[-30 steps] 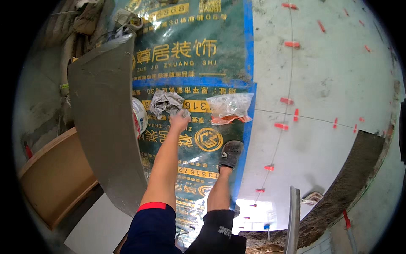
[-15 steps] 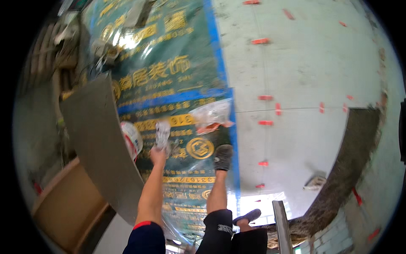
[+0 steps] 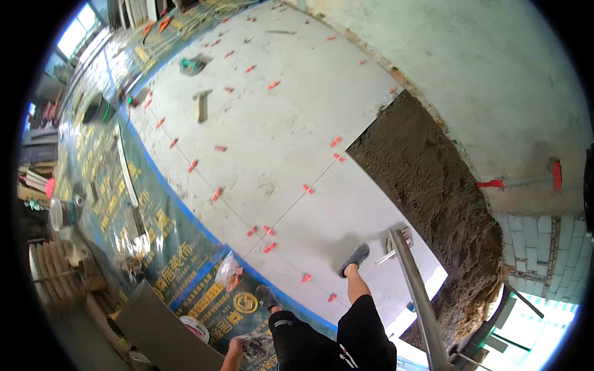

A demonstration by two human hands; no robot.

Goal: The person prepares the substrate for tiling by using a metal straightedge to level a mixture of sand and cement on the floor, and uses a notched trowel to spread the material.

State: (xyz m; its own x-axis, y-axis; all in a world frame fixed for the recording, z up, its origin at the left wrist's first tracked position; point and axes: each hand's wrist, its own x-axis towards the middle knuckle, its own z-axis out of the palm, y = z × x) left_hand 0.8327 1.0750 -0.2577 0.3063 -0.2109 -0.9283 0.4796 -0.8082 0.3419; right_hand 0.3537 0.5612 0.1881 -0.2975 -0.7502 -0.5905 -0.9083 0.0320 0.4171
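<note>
My left hand is at the lower edge, closed on a crumpled grey rag, beside a grey board and a white tub on green printed sheeting. A clear plastic bag with orange contents lies farther forward on the sheeting. My feet show in dark clogs, one on pale floor tiles, the other on the sheeting. A long metal bar runs up from the lower right, beside a handled tool. My right hand is out of view.
Several red levelling clips dot the tile joints. A hammer and teal tool lie on the tiles. A strip of dark mortar borders the right wall. A black bucket, cables and stacked materials line the left.
The view has swung toward the tiled area on the right, showing more tiles and wall. I have stepped one foot onto the tiles; my left hand has dropped toward the lower edge with the rag.
</note>
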